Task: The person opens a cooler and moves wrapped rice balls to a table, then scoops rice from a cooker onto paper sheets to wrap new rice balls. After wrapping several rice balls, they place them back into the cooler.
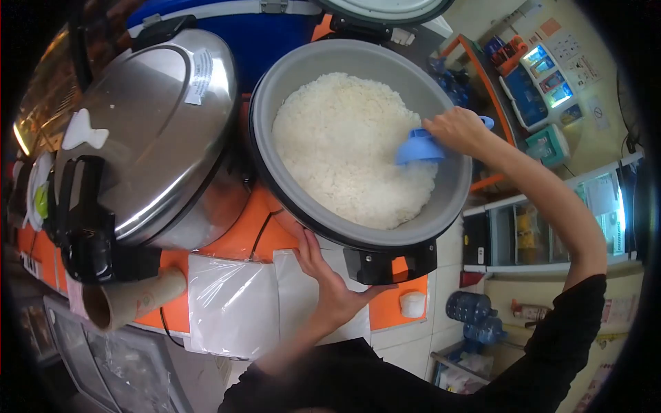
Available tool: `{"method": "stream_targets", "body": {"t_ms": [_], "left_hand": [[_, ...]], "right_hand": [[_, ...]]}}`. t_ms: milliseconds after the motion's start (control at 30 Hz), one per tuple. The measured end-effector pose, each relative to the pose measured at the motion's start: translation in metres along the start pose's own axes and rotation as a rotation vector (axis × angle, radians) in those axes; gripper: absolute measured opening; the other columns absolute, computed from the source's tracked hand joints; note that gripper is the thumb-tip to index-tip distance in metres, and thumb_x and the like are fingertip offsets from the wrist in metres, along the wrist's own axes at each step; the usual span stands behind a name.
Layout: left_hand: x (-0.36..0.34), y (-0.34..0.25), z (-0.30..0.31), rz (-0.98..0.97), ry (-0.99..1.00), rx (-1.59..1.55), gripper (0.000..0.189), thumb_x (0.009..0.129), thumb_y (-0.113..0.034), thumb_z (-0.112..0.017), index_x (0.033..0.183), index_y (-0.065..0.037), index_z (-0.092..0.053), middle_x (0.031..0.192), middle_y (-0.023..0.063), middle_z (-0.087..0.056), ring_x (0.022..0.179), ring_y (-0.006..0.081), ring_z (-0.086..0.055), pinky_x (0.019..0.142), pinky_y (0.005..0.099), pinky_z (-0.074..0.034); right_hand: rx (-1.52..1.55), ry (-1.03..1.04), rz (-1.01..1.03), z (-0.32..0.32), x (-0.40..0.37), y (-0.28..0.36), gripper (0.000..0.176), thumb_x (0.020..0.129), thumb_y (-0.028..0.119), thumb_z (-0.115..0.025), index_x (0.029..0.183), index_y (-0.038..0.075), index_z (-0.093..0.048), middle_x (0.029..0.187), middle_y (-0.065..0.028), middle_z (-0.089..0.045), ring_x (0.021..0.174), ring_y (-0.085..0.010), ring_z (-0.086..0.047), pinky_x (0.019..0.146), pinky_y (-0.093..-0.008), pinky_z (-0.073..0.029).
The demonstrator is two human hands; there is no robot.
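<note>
A large open rice cooker [454,189] with a grey inner pot stands in front of me, filled with cooked white rice [337,148]. At the pot's right side, my right hand [458,131] is closed around a blue rice scoop [421,149]. The scoop's lower edge meets the rice, and its end pokes out past my fist. My left hand [330,289] is open below the cooker's front, fingers stretched up along its outer wall. The thumb of that hand lies close to the black front handle [396,265].
A lidded steel cooker [172,138] stands left. On the orange tabletop [258,217] are plastic-wrapped white packs [234,303], a cardboard tube [134,296] and a small white container [413,304]. Behind is a blue cooler box [275,41]. Water bottles [471,316] stand on the floor, right.
</note>
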State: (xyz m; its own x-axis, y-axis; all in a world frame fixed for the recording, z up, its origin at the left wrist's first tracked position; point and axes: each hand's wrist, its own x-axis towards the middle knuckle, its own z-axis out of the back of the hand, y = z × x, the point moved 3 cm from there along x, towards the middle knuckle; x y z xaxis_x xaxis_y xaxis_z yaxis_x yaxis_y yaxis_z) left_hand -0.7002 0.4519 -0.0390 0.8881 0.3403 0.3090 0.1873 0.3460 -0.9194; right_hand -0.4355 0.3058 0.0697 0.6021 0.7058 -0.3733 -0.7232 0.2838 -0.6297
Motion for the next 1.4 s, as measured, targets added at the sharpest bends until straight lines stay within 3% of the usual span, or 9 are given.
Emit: {"method": "stream_targets", "body": {"t_ms": [200, 300, 433, 633, 933, 1033, 1133, 1233, 1400], "left_hand": [[-0.004, 0.005, -0.001, 0.049, 0.113, 0.107, 0.129, 0.055, -0.054, -0.075, 0.131, 0.007, 0.01, 0.136, 0.0274, 0.007, 0.127, 0.041, 0.01, 0.101, 0.0527, 0.004], [-0.006, 0.011, -0.001, 0.01, 0.114, 0.105, 0.127, 0.058, -0.057, -0.072, 0.131, 0.007, 0.011, 0.135, 0.0269, 0.006, 0.127, 0.0412, 0.011, 0.1, 0.0538, 0.005], [-0.009, 0.018, -0.006, -0.009, 0.1, 0.019, 0.129, 0.056, -0.053, -0.075, 0.13, 0.007, 0.012, 0.133, 0.025, 0.007, 0.126, 0.0419, 0.011, 0.1, 0.0538, 0.006], [-0.007, 0.022, -0.012, -0.114, -0.002, -0.007, 0.123, 0.061, -0.051, -0.073, 0.128, 0.012, 0.009, 0.128, 0.0303, 0.001, 0.124, 0.0493, 0.008, 0.094, 0.0612, 0.004], [-0.009, 0.017, -0.011, -0.057, 0.025, -0.046, 0.122, 0.06, -0.05, -0.074, 0.128, 0.012, 0.006, 0.129, 0.0258, -0.002, 0.124, 0.0474, 0.005, 0.096, 0.0602, 0.002], [-0.008, 0.016, -0.009, -0.022, 0.049, -0.009, 0.12, 0.06, -0.048, -0.075, 0.128, 0.013, 0.003, 0.128, 0.0243, -0.004, 0.124, 0.047, 0.006, 0.097, 0.0589, 0.002], [-0.007, 0.015, -0.009, -0.013, 0.052, -0.022, 0.122, 0.058, -0.048, -0.076, 0.128, 0.012, 0.004, 0.129, 0.0256, -0.003, 0.125, 0.0455, 0.006, 0.098, 0.0573, 0.001], [-0.003, 0.006, -0.005, -0.029, 0.038, -0.017, 0.125, 0.056, -0.049, -0.077, 0.129, 0.011, 0.006, 0.131, 0.0279, -0.002, 0.125, 0.0445, 0.004, 0.098, 0.0562, 0.002], [-0.001, 0.002, 0.001, -0.046, 0.018, 0.014, 0.121, 0.055, -0.042, -0.08, 0.131, 0.008, 0.001, 0.133, 0.0288, -0.004, 0.126, 0.0407, -0.003, 0.101, 0.0499, -0.005]], "right_hand": [[0.311, 0.268, 0.276, -0.014, 0.011, 0.008, 0.014, 0.067, 0.004, -0.057, 0.081, 0.001, -0.057, 0.075, -0.0152, -0.061, 0.065, -0.0263, -0.063, 0.057, -0.0334, -0.051], [0.573, 0.655, 0.165, -0.029, 0.002, 0.013, 0.015, 0.067, 0.0, -0.054, 0.083, -0.003, -0.055, 0.078, -0.017, -0.061, 0.063, -0.0271, -0.062, 0.051, -0.0342, -0.05], [0.61, 0.747, 0.137, -0.001, -0.005, 0.029, 0.022, 0.07, 0.001, -0.053, 0.091, -0.003, -0.052, 0.082, -0.0204, -0.058, 0.063, -0.0295, -0.061, 0.051, -0.0364, -0.05], [0.631, 0.584, 0.049, 0.044, -0.029, 0.044, 0.031, 0.074, 0.006, -0.054, 0.103, -0.002, -0.046, 0.086, -0.0206, -0.057, 0.081, -0.0336, -0.059, 0.073, -0.0404, -0.047], [0.973, 0.172, 0.07, 0.089, 0.014, 0.117, 0.035, 0.076, 0.004, -0.049, 0.109, -0.005, -0.039, 0.082, -0.0224, -0.053, 0.079, -0.0379, -0.055, 0.069, -0.0438, -0.044], [1.01, 0.331, -0.092, 0.099, -0.008, 0.11, 0.023, 0.073, -0.003, -0.047, 0.095, -0.009, -0.044, 0.083, -0.0267, -0.055, 0.083, -0.041, -0.055, 0.071, -0.0421, -0.046], [0.971, 0.171, 0.002, 0.088, -0.01, 0.11, 0.031, 0.075, 0.001, -0.047, 0.104, -0.006, -0.04, 0.073, -0.0224, -0.054, 0.069, -0.0351, -0.056, 0.063, -0.0449, -0.045], [1.218, 0.529, -0.105, 0.077, 0.02, 0.124, 0.029, 0.074, 0.001, -0.046, 0.101, -0.007, -0.041, 0.06, -0.0168, -0.051, 0.05, -0.0288, -0.053, 0.048, -0.0419, -0.045], [1.685, 0.534, -0.045, 0.06, -0.007, 0.102, 0.029, 0.074, 0.005, -0.051, 0.101, -0.004, -0.044, 0.052, -0.0039, -0.043, 0.034, -0.0145, -0.042, 0.032, -0.0272, -0.034]]}}
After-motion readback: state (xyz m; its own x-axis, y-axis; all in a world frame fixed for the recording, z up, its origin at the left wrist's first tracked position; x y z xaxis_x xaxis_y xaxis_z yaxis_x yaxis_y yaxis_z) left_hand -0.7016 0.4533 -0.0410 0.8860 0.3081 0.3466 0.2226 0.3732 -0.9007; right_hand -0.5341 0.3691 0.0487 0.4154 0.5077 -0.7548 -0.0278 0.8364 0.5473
